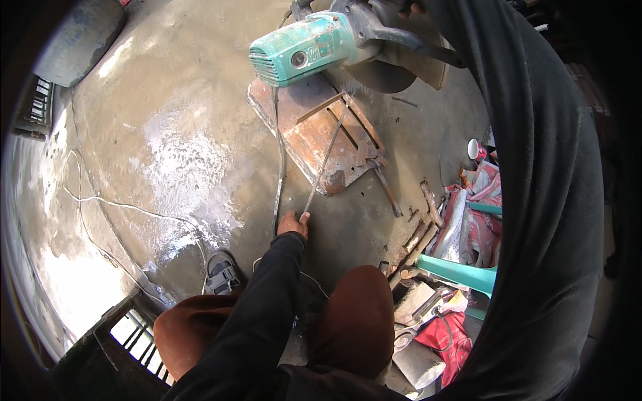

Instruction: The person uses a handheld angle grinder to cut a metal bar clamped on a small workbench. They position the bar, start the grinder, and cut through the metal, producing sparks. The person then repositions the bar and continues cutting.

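Observation:
A cut-off saw with a teal motor (304, 50) stands ahead of me on a rusty steel base (304, 137). Its round disc (384, 75) shows in part under the dark guard. My left hand (292, 225) is closed on a thin metal rod (328, 155), which slants up from my fingers onto the base by its raised fence. The motor's cable (280, 167) hangs down beside the same hand. At the top edge only some fingers of my right hand (416, 9) show, curled at the saw's handle; the sleeve hides the rest.
A loose pale cord (144, 212) winds over the wet concrete at left. Wood pieces (411, 244), red-and-white sacks (478, 230), a paper cup (476, 150) and teal plastic bars (458, 271) lie at right. A dark slatted crate (130, 341) is at lower left, a drum (80, 40) at upper left.

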Demonstrator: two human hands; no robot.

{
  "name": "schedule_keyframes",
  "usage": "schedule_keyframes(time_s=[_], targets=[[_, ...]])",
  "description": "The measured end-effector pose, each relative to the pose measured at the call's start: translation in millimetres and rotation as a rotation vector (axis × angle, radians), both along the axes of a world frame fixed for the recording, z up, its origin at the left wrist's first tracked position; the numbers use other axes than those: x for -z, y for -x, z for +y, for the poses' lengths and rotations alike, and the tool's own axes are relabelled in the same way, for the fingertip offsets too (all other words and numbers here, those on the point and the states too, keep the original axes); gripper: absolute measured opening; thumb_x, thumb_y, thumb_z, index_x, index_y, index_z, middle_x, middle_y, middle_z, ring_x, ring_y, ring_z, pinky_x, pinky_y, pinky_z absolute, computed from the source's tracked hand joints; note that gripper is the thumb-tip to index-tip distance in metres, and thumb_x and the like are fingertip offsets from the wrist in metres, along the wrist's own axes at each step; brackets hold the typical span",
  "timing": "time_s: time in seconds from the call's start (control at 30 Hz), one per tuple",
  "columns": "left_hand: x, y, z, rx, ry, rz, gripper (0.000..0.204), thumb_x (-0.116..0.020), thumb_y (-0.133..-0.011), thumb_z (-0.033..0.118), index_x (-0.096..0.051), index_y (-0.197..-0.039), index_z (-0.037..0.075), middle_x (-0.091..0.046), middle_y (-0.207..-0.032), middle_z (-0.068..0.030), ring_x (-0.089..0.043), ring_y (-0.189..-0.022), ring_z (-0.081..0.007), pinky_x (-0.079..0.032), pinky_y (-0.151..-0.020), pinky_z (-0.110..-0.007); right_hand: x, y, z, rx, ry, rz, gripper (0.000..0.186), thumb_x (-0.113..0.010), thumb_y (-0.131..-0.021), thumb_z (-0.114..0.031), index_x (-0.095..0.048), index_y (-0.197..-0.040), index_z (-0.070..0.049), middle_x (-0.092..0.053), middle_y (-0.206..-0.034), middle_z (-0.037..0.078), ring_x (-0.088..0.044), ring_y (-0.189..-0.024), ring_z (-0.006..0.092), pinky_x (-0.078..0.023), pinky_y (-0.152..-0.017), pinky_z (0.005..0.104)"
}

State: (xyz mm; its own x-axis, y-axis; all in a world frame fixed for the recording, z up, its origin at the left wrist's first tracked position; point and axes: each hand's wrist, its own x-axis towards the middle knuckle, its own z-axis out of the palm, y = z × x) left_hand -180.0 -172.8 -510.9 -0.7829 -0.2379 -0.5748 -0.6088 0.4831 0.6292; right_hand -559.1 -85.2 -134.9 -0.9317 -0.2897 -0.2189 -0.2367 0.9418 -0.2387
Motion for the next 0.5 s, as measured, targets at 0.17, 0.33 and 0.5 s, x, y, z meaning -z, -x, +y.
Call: schedule_keyframes(time_s=[0.17,0.33,0.5], targets=[[17,-2,9,0.003,-0.034,0.003,0.034,-0.047,-0.092,0.034,-0.058,-0.099,0.003,-0.061,-0.086,-0.0254,-0.057,-0.088,-0.0439,-0.044,-0.077,-0.049,0,-14,7,-0.005,-0.007,0.023,0.052,-0.069,-0.074,-0.047,-0.065,-0.092,0.002,-0.065,-0.08,0.011,-0.059,-0.062,0.0214,-0.047,-0.057,0.0328],[19,-3,22,0.006,0.029,0.014,0.035,-0.045,-0.092,0.036,-0.058,-0.093,0.003,-0.061,-0.087,-0.0258,-0.057,-0.087,-0.0449,-0.045,-0.076,-0.049,0,-29,24,-0.001,-0.012,0.045,0.053,-0.069,-0.074,-0.048,-0.065,-0.092,0.002,-0.065,-0.081,0.011,-0.059,-0.063,0.0214,-0.048,-0.058,0.0329],[16,-3,22,-0.002,0.023,0.051,0.035,-0.047,-0.092,0.037,-0.061,-0.097,0.005,-0.062,-0.087,-0.0247,-0.058,-0.086,-0.0437,-0.046,-0.076,-0.048,-4,-45,43,0.009,-0.021,0.078,0.053,-0.069,-0.074,-0.048,-0.065,-0.092,0.002,-0.065,-0.081,0.011,-0.059,-0.063,0.0215,-0.048,-0.058,0.0329]])
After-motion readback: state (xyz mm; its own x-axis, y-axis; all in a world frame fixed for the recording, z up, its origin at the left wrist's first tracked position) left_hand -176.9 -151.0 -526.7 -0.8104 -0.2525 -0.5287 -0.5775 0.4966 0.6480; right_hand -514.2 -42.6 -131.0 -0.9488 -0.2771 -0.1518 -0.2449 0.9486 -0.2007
